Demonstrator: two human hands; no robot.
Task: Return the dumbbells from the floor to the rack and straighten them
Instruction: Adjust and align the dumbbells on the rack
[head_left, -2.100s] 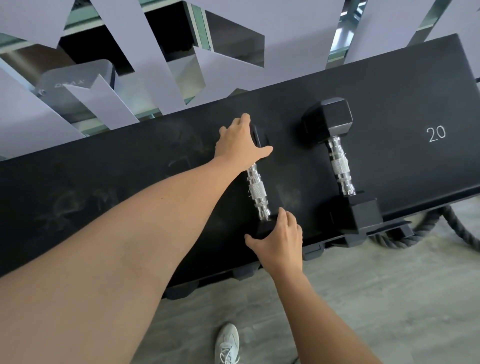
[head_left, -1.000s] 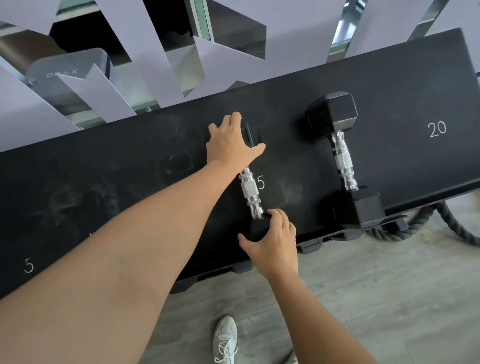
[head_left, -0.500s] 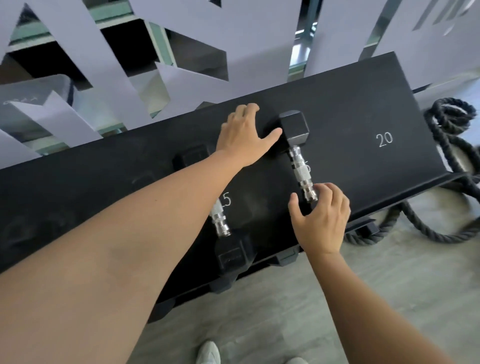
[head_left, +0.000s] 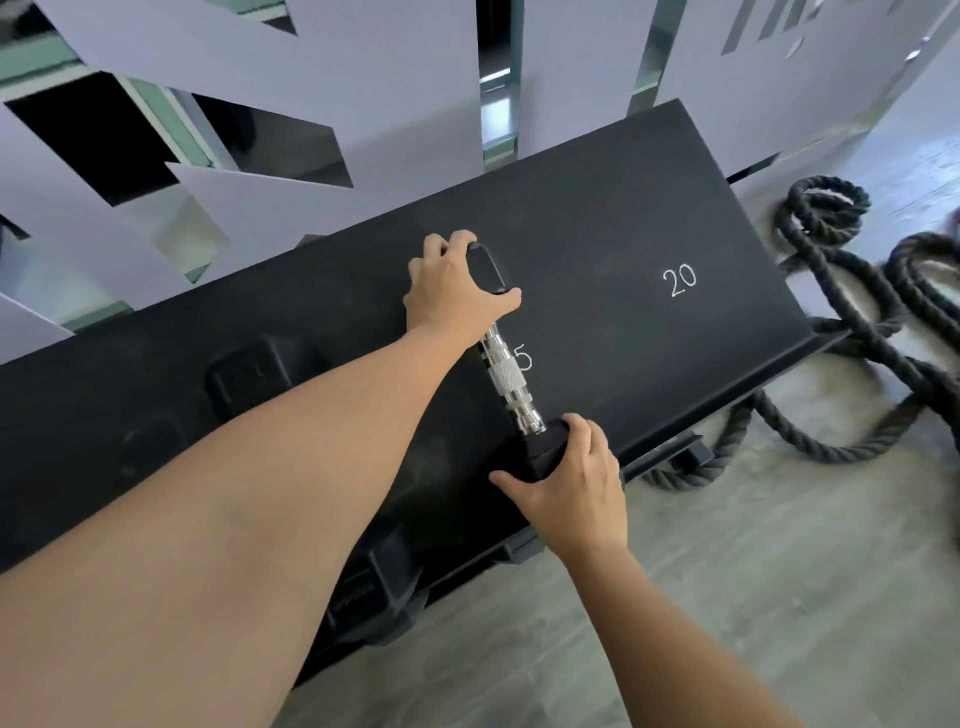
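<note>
A black hex dumbbell with a knurled chrome handle (head_left: 506, 375) lies on the sloped black rack (head_left: 623, 218), next to a white "5" mark. My left hand (head_left: 451, 288) grips its far head. My right hand (head_left: 570, 480) grips its near head at the rack's front edge. A second black dumbbell (head_left: 249, 371) lies further left on the rack; my left forearm hides its handle, and its near head (head_left: 382, 587) shows at the front edge.
A white "20" mark (head_left: 679, 280) sits on the bare right part of the rack. A thick black rope (head_left: 852, 332) lies coiled on the grey floor to the right. A wall with angular white panels stands right behind the rack.
Both hands left the left dumbbell and took hold of the right dumbbell's heads. That dumbbell now lies beside the "5" mark. The view has shifted rightward.
</note>
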